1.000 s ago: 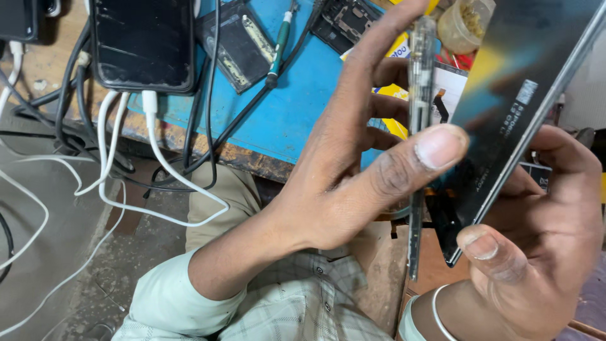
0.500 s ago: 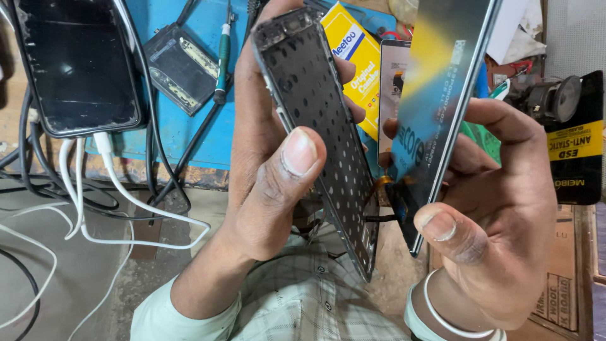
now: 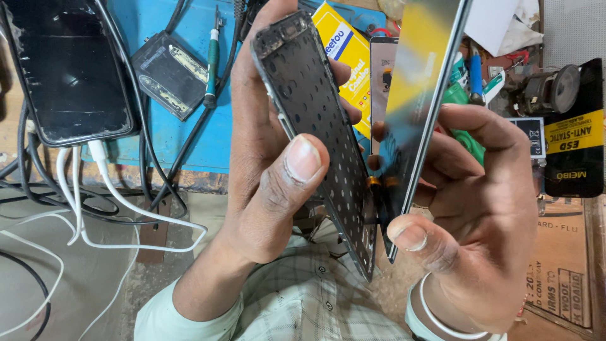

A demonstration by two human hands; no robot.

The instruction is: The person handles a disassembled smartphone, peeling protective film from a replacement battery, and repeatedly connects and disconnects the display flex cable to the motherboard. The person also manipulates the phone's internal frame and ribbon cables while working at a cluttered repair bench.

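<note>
Gripped in our left hand (image 3: pixel 265 158), thumb clamped on its face, the phone frame (image 3: pixel 319 132) stood tilted; our right hand (image 3: pixel 480 215) pinched the screen panel (image 3: pixel 420 88) alongside, edges nearly meeting above the desk (image 3: pixel 189 126).

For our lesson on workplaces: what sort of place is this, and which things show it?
Probably a phone repair bench: an opened black perforated phone frame in the left hand, a green-handled screwdriver, and a black phone on white charging cables.

The person wears a pale mint-green shirt with long sleeves that end at the wrists. The hands are bare, with short nails. On the right wrist sits a thin white bangle (image 3: pixel 442 319). Light checked trousers (image 3: pixel 309 303) cover the lap.
</note>
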